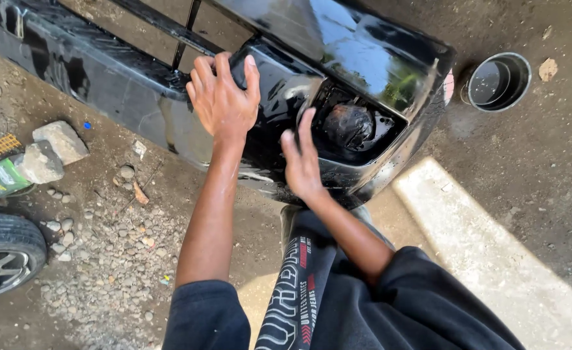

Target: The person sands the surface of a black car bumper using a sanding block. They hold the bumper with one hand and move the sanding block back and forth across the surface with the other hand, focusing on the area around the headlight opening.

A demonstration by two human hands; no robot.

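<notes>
The left hand [223,97] lies flat and open on the glossy black car bumper [104,78], fingers spread over its upper edge. The right hand [301,162] (also open, grasping nothing) presses beside the fog lamp recess [354,126]. The bumper rests on dirt ground. Around it are a black bucket [499,81], two stones [52,152] and a tyre [4,249].

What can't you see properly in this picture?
Head view only:
- Bumper: its ends are cut off by the top and left edges.
- Left hand: its palm is hidden by its own back.
- Wheel: cut off by the left edge.
- Right hand: fingertips are blurred.
</notes>
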